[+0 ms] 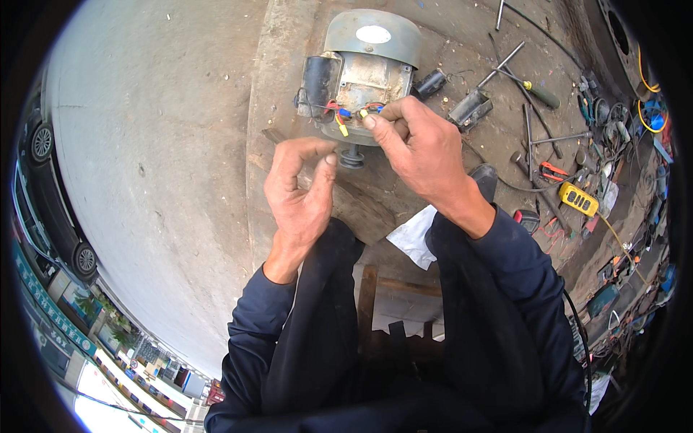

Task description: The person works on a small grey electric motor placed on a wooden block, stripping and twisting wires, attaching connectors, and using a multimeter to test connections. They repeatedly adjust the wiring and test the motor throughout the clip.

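Note:
In front of me on the ground stands a grey electric motor (379, 40) with a shaft pulley (351, 156) toward me. A black cylindrical capacitor (318, 81) is attached at its left. Red wires with blue and yellow terminals meet in its open wiring area. My right hand (426, 148) pinches a yellow wire terminal (364, 114) at the motor's near end. Another yellow terminal (343, 130) hangs free beside it. My left hand (297, 187) is left of the pulley, thumb and forefinger brought together; anything between them is too small to see.
A second black cylinder (430, 84) and a metal-and-black cover (471, 108) lie right of the motor. Further right are a screwdriver (541, 94), a yellow remote-like box (578, 199), rods, cables and several tools. A white cloth (414, 237) lies between my legs. Parked cars (58, 187) stand far left.

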Demonstrator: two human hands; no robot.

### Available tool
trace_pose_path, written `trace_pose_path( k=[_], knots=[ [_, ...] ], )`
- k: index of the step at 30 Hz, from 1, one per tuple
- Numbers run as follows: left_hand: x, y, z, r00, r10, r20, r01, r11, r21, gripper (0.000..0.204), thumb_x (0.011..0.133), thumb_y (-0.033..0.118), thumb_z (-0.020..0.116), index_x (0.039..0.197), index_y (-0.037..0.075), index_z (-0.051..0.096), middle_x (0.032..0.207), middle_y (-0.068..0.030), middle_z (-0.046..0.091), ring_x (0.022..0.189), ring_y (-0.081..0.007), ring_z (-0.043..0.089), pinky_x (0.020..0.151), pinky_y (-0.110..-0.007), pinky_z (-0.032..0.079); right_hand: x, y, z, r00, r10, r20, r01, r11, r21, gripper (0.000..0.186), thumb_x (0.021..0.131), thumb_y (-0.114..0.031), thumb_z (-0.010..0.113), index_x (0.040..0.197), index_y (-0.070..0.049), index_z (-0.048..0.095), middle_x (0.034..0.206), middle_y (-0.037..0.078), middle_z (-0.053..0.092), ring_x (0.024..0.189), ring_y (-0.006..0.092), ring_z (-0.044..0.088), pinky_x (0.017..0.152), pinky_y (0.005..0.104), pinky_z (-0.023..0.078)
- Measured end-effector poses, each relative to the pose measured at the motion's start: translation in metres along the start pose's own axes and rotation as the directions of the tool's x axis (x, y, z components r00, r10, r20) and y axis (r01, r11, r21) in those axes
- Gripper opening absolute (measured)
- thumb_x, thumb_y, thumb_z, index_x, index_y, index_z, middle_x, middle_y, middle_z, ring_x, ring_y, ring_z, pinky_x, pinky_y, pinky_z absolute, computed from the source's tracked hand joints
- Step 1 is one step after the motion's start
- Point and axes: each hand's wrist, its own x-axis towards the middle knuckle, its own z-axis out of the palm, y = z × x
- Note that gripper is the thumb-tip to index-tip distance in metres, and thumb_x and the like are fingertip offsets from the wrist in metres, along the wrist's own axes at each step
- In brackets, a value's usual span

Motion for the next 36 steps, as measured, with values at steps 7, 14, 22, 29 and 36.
trace_pose_path(
  k=[7, 14, 22, 29, 36],
  knots=[
    [-0.022, -0.003, 0.019, 0.935, -0.293, 0.201, 0.335, 0.917, -0.219, 0.014, 0.105, 0.002, 0.075, 0.119, -0.002, 0.076, 0.112, -0.0049, 0.076, 0.106, -0.0129, 0.068, 0.099, -0.030, 0.053, 0.012, -0.003, 0.003, 0.994, -0.033, 0.104, 0.052, 0.982, -0.182, 0.023, 0.099, -0.021, 0.077, 0.093, -0.002, 0.066, 0.087, 0.017, 0.074, 0.075, 0.0425, 0.072, 0.064, 0.0514, 0.055],
    [-0.020, 0.000, 0.039, 0.908, -0.361, 0.211, 0.413, 0.853, -0.318, 0.024, 0.105, 0.003, 0.073, 0.128, -0.002, 0.076, 0.108, -0.0071, 0.076, 0.096, -0.0127, 0.070, 0.088, -0.030, 0.058, -0.014, 0.017, -0.020, 0.995, -0.007, 0.102, 0.006, 1.000, 0.003, 0.014, 0.098, -0.012, 0.079, 0.097, -0.002, 0.070, 0.086, 0.017, 0.071, 0.073, 0.0391, 0.070, 0.065, 0.0462, 0.054],
    [0.014, 0.005, 0.049, 0.989, 0.016, 0.146, -0.040, 0.986, 0.162, 0.030, 0.103, 0.004, 0.075, 0.133, 0.002, 0.073, 0.102, -0.0131, 0.079, 0.082, -0.0238, 0.076, 0.072, -0.036, 0.060, -0.032, 0.040, -0.008, 0.999, 0.036, 0.038, -0.040, 0.993, 0.109, 0.012, 0.098, -0.009, 0.081, 0.099, -0.001, 0.072, 0.084, 0.012, 0.068, 0.066, 0.0246, 0.064, 0.061, 0.0375, 0.050],
    [0.062, 0.012, 0.048, 0.891, 0.069, 0.449, -0.317, 0.801, 0.507, 0.016, 0.099, 0.016, 0.077, 0.113, 0.008, 0.072, 0.092, -0.0158, 0.077, 0.080, -0.0416, 0.075, 0.066, -0.050, 0.060, -0.031, 0.036, -0.009, 0.991, 0.115, 0.068, -0.125, 0.979, 0.163, 0.013, 0.096, -0.007, 0.080, 0.097, 0.000, 0.070, 0.083, 0.010, 0.065, 0.063, 0.0194, 0.059, 0.059, 0.0354, 0.047],
    [0.081, 0.015, 0.041, 0.828, 0.108, 0.551, -0.424, 0.763, 0.488, 0.018, 0.099, 0.018, 0.076, 0.109, 0.008, 0.065, 0.088, -0.0159, 0.076, 0.078, -0.0428, 0.074, 0.063, -0.054, 0.057, -0.030, 0.035, -0.010, 0.985, 0.147, 0.089, -0.161, 0.969, 0.186, 0.015, 0.096, -0.008, 0.079, 0.095, 0.001, 0.067, 0.084, 0.010, 0.065, 0.065, 0.0200, 0.060, 0.061, 0.0367, 0.048]
  ],
)
